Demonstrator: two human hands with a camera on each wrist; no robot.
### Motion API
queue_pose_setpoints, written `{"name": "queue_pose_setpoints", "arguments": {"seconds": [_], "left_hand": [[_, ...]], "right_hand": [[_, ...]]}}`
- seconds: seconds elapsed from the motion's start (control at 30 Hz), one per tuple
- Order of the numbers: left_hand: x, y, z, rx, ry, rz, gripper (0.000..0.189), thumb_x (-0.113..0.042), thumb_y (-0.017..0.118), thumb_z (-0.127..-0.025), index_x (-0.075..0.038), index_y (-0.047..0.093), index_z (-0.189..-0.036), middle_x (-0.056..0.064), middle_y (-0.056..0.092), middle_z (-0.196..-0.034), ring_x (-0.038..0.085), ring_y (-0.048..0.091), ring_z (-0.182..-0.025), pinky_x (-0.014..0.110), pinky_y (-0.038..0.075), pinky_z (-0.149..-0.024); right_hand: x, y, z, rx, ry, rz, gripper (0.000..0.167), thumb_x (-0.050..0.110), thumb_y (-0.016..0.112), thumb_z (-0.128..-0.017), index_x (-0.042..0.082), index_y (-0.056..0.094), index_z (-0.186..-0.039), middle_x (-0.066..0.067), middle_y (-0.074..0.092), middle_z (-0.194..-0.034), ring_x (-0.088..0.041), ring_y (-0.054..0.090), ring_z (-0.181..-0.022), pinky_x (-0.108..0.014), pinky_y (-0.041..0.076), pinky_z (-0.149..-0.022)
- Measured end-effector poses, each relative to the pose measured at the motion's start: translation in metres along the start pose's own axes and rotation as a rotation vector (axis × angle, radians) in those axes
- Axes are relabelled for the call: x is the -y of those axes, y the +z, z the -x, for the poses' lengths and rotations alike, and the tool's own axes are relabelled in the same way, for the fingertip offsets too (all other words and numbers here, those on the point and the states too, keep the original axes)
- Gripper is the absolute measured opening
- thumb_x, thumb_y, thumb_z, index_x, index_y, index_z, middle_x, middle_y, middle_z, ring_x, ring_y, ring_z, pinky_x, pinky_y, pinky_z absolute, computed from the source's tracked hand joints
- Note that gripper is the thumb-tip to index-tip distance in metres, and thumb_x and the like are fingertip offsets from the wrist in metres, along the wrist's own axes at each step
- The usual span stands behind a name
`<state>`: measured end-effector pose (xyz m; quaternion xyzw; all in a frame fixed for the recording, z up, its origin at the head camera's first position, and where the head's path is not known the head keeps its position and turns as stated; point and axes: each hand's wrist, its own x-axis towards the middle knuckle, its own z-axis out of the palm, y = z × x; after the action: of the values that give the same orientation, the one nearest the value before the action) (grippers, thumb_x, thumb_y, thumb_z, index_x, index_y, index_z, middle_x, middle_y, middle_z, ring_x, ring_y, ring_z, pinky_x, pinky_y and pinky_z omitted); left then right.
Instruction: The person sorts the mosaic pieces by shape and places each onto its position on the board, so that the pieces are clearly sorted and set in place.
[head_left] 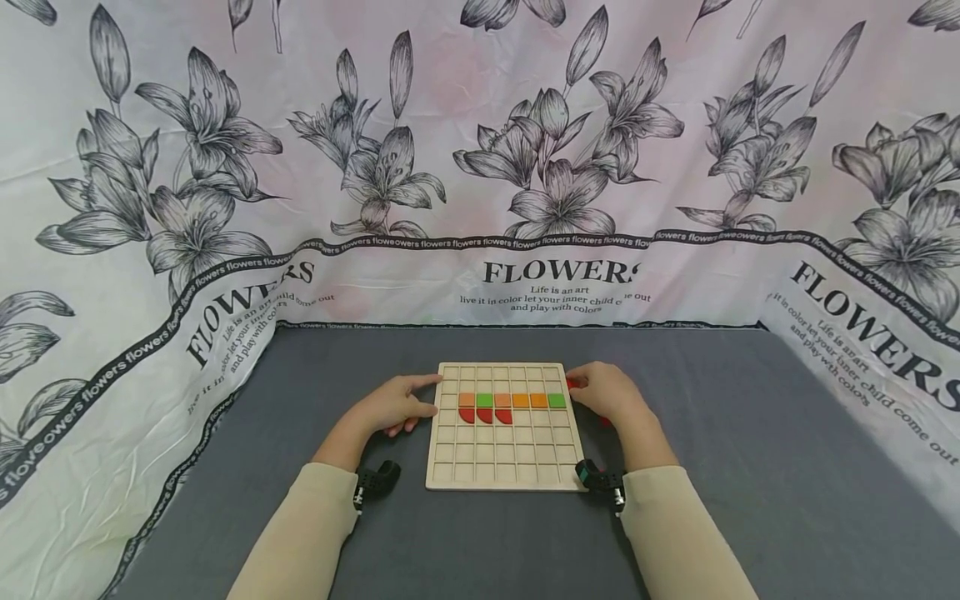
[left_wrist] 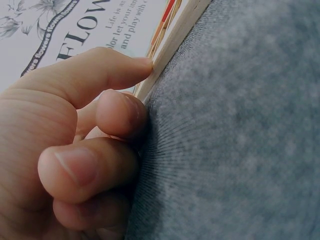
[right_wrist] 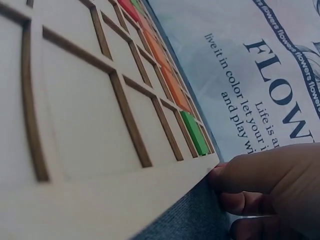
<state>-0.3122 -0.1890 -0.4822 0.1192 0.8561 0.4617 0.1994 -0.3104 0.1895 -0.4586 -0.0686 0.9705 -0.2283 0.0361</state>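
A square wooden grid board lies on the grey cloth. One row holds orange and green square tiles; beneath it, at the left, sit three red quarter-circle tiles. My left hand touches the board's left edge with a straight index finger and the thumb, its other fingers bent below. At the board's upper right edge is my right hand, fingers bent, pinching a small red piece that shows between its fingertips. The right wrist view hides this piece; there the thumb meets the board's corner.
Another bit of red peeks out on the cloth beneath the right hand. Grey cloth covers the table. White flower-printed fabric walls the back and both sides. Both wrists wear black bands.
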Motion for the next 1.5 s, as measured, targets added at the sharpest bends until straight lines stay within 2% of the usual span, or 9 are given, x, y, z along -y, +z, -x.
{"name": "queue_pose_setpoints", "arguments": {"seconds": [0.23, 0.43, 0.6, 0.9, 1.03, 1.13, 1.2, 1.33, 1.5], "left_hand": [[-0.002, 0.0, 0.001, 0.0, -0.001, -0.011, 0.069, -0.027, 0.075, -0.096, -0.03, 0.044, -0.158, 0.008, 0.053, -0.051, 0.015, 0.037, -0.033, 0.03, 0.038, -0.038], [-0.002, 0.0, 0.002, 0.006, 0.015, -0.012, 0.068, -0.027, 0.075, -0.097, -0.029, 0.044, -0.158, 0.008, 0.053, -0.051, 0.016, 0.037, -0.033, 0.03, 0.038, -0.039], [-0.003, 0.0, 0.003, 0.005, 0.012, -0.011, 0.068, -0.026, 0.075, -0.097, -0.029, 0.044, -0.158, 0.008, 0.053, -0.051, 0.016, 0.038, -0.033, 0.03, 0.038, -0.039], [-0.002, 0.001, 0.003, 0.004, 0.013, -0.001, 0.068, -0.024, 0.075, -0.096, -0.028, 0.046, -0.157, 0.008, 0.052, -0.05, 0.015, 0.037, -0.033, 0.03, 0.039, -0.038], [-0.002, 0.0, 0.004, 0.003, 0.019, -0.005, 0.067, -0.024, 0.075, -0.096, -0.028, 0.046, -0.157, 0.008, 0.052, -0.05, 0.015, 0.037, -0.033, 0.03, 0.039, -0.038], [-0.001, 0.0, 0.004, 0.001, 0.019, -0.004, 0.067, -0.024, 0.075, -0.096, -0.028, 0.046, -0.157, 0.008, 0.052, -0.05, 0.015, 0.037, -0.033, 0.029, 0.038, -0.038], [-0.001, 0.0, 0.003, 0.0, 0.017, -0.002, 0.067, -0.024, 0.075, -0.096, -0.028, 0.046, -0.157, 0.008, 0.052, -0.05, 0.015, 0.037, -0.033, 0.029, 0.038, -0.038], [-0.002, 0.0, 0.003, -0.003, 0.011, 0.0, 0.068, -0.025, 0.075, -0.096, -0.029, 0.046, -0.157, 0.008, 0.052, -0.05, 0.015, 0.036, -0.033, 0.029, 0.038, -0.038], [-0.004, 0.0, 0.004, -0.004, 0.011, 0.001, 0.068, -0.025, 0.075, -0.096, -0.028, 0.046, -0.157, 0.008, 0.052, -0.05, 0.016, 0.036, -0.033, 0.03, 0.039, -0.038]], "right_hand": [[0.0, -0.001, 0.001, -0.084, -0.011, 0.023, 0.034, 0.025, 0.075, -0.095, 0.005, 0.074, -0.122, -0.011, 0.07, -0.099, -0.025, 0.063, -0.08, -0.046, 0.052, -0.074], [0.001, -0.007, 0.005, -0.205, -0.007, -0.075, 0.029, 0.026, 0.07, -0.093, 0.005, 0.074, -0.113, -0.012, 0.071, -0.1, -0.028, 0.064, -0.085, -0.048, 0.053, -0.078], [0.003, -0.015, 0.008, -0.224, -0.016, -0.188, 0.031, 0.027, 0.068, -0.091, 0.006, 0.071, -0.113, -0.01, 0.071, -0.098, -0.028, 0.064, -0.086, -0.048, 0.053, -0.077], [0.009, -0.027, 0.011, -0.129, 0.018, -0.373, 0.034, 0.016, 0.069, -0.086, 0.006, 0.068, -0.118, -0.009, 0.07, -0.1, -0.027, 0.062, -0.086, -0.041, 0.049, -0.074], [0.015, -0.029, 0.011, -0.051, -0.02, -0.459, 0.035, 0.013, 0.071, -0.086, 0.005, 0.066, -0.119, -0.01, 0.07, -0.102, -0.027, 0.064, -0.089, -0.042, 0.05, -0.08], [0.021, -0.029, 0.011, 0.058, -0.086, -0.501, 0.033, 0.008, 0.069, -0.086, 0.001, 0.065, -0.118, -0.01, 0.068, -0.097, -0.028, 0.063, -0.083, -0.044, 0.052, -0.078], [0.026, -0.027, 0.011, 0.136, -0.136, -0.482, 0.03, 0.006, 0.067, -0.086, 0.001, 0.065, -0.115, -0.009, 0.064, -0.088, -0.026, 0.059, -0.073, -0.041, 0.051, -0.07], [0.035, -0.02, 0.011, 0.27, -0.236, -0.38, 0.028, 0.006, 0.066, -0.086, 0.005, 0.069, -0.114, -0.004, 0.054, -0.075, -0.018, 0.045, -0.062, -0.034, 0.04, -0.059], [0.044, -0.007, 0.011, 0.362, -0.252, -0.345, 0.029, 0.004, 0.066, -0.084, 0.008, 0.072, -0.112, 0.0, 0.05, -0.066, -0.015, 0.04, -0.057, -0.031, 0.036, -0.058]]}}
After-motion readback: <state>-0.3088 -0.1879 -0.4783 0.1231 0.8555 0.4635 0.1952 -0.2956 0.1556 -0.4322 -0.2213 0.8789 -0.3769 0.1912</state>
